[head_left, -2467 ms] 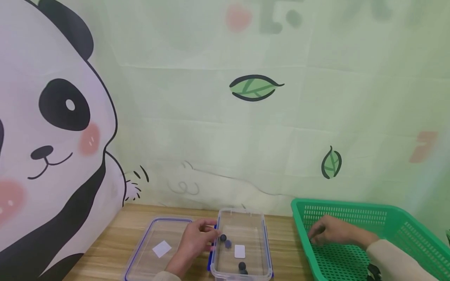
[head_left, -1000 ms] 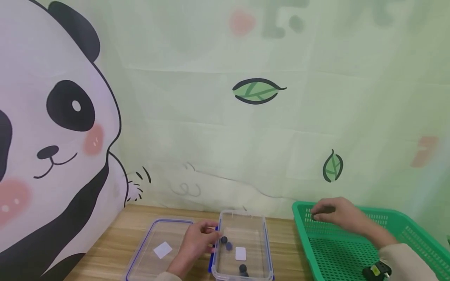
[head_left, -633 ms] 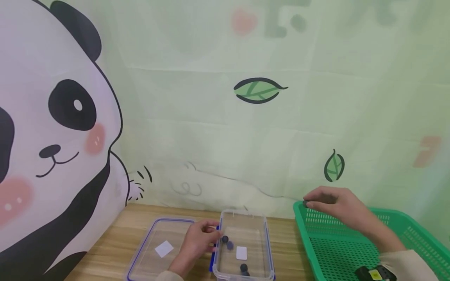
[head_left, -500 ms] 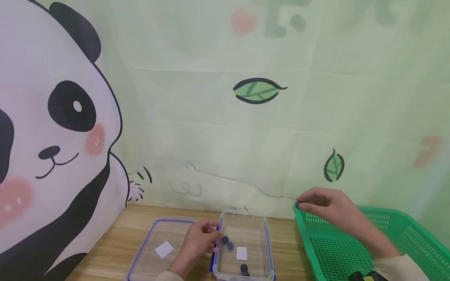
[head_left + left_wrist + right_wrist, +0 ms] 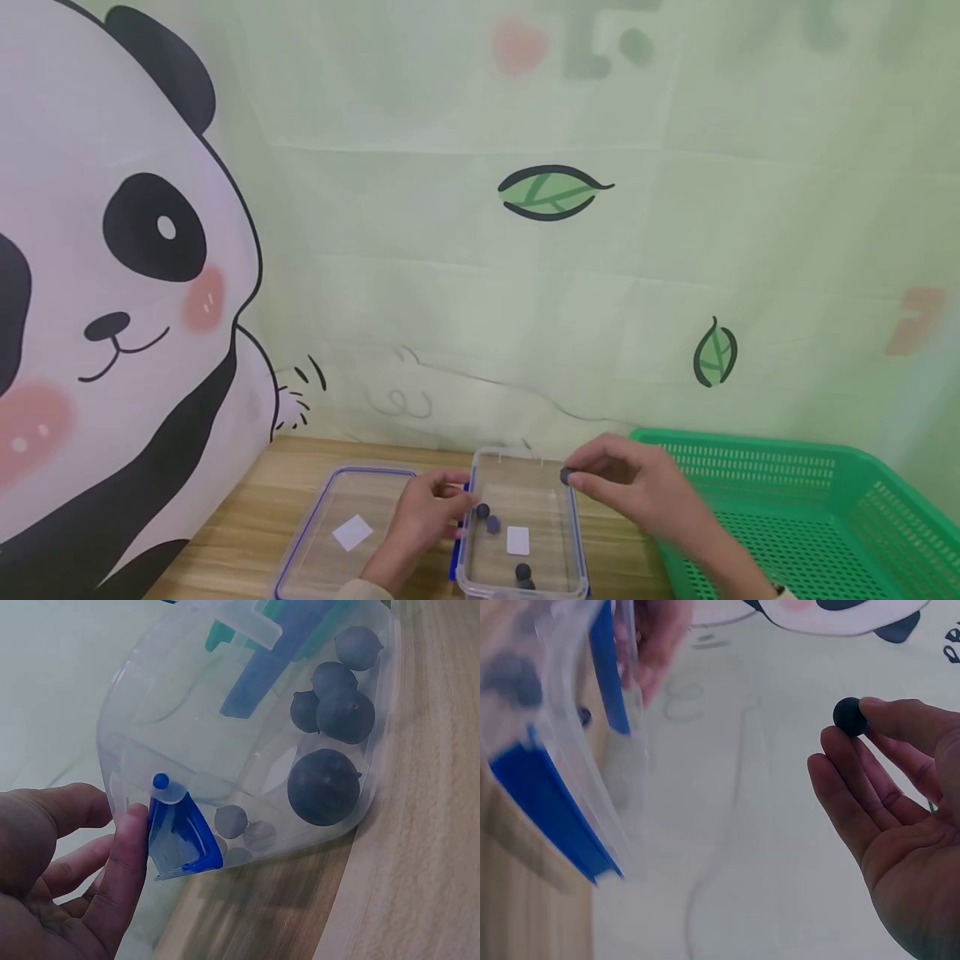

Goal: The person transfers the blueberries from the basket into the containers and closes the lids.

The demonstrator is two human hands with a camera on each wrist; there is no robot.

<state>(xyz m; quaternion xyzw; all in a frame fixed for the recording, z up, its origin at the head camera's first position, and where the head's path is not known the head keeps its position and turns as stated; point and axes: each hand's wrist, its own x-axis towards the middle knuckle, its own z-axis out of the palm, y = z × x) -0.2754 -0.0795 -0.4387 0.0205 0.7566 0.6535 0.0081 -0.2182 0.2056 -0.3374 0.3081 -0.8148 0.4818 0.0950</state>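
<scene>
My right hand (image 5: pixel 637 487) pinches a small dark ball (image 5: pixel 850 717) between thumb and fingertips, at the right rim of a clear plastic box (image 5: pixel 551 500) in the head view. My left hand (image 5: pixel 423 517) holds the box's left side, its fingers by the blue clip (image 5: pixel 184 832) in the left wrist view. Inside the box lie several similar dark balls; one ball (image 5: pixel 483 511) is near the left wall and another ball (image 5: pixel 523 572) near the front. A white square label (image 5: pixel 518 541) shows on the box floor.
A clear lid (image 5: pixel 307 542) with a blue seal and white label (image 5: pixel 352 532) lies left of the box on the wooden table (image 5: pixel 225 525). A green perforated basket (image 5: pixel 750 442) stands to the right. Behind is a pale printed backdrop (image 5: pixel 420 250).
My right hand has risen out of the green basket with the dark ball and moved left to the box's right rim. My left hand has stayed at the box.
</scene>
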